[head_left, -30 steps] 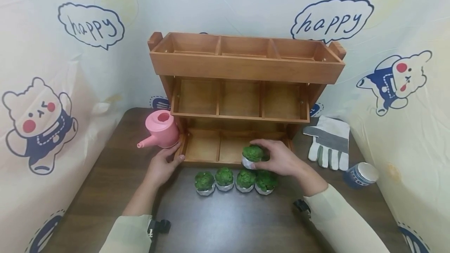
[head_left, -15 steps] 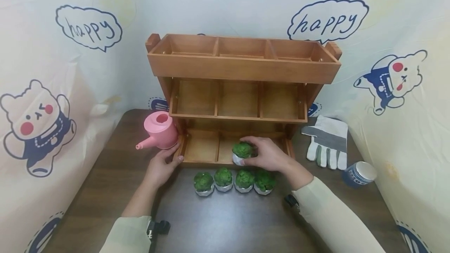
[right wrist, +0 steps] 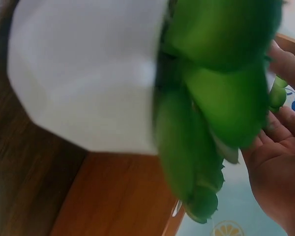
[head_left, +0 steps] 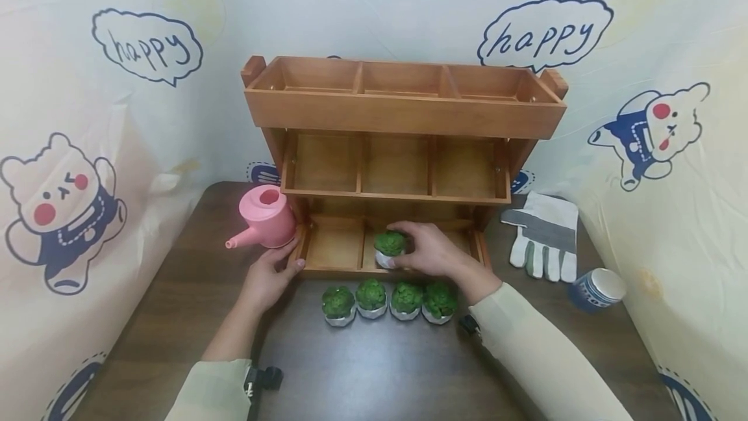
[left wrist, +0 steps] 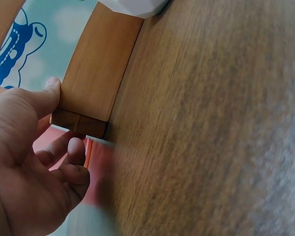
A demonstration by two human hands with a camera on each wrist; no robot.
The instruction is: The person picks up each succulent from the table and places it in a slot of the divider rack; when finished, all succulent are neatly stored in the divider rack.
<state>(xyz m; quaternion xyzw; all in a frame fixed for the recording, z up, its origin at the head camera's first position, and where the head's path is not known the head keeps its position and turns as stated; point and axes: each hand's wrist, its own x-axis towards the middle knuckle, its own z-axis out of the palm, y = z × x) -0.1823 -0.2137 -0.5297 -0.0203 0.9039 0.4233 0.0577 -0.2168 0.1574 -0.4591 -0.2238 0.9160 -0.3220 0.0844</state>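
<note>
My right hand point(head_left: 425, 249) holds a small green succulent in a white faceted pot point(head_left: 389, 250) at the middle compartment of the bottom tier. Its thumb is at the pot and its fingers reach behind the plant. In the right wrist view, another potted succulent point(right wrist: 88, 73) fills the foreground and covers part of the hand point(right wrist: 280, 162). At the left end of the three-tier wooden planter shelf point(head_left: 403, 115), my left hand point(head_left: 270, 280) grips the lower corner. The left wrist view has the thumb against the wood point(left wrist: 96, 69) and the other fingers curled by its end.
Several potted succulents point(head_left: 406, 301) stand in a row before the shelf. A pink watering can point(head_left: 267, 216) is beside its left end. To the right lie a grey-and-white glove point(head_left: 546, 236) and a blue-and-white can point(head_left: 597, 290). Printed cloth point(head_left: 374, 5) hangs behind.
My right hand has carried the succulent left and slightly back, from the tray's front edge into the middle compartment's area. The left hand has stayed at the corner.
</note>
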